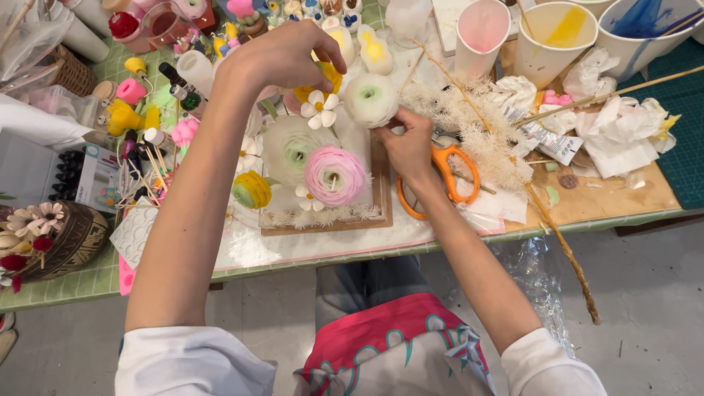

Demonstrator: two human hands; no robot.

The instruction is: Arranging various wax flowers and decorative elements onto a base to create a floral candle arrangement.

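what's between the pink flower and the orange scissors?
Head view: the right hand and wrist, plus the wooden frame's right edge, lie between the pink flower and the orange scissors.

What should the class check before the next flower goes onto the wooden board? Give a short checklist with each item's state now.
1. White flower gripped by right hand: ok.
2. Left hand free of tools: cannot tell, yellow piece beneath it.
3. Pink flower seated on wooden board: ok.
4. Orange scissors clear of the wrist: not ok, right beside it.
5. Paper cups upright: ok.
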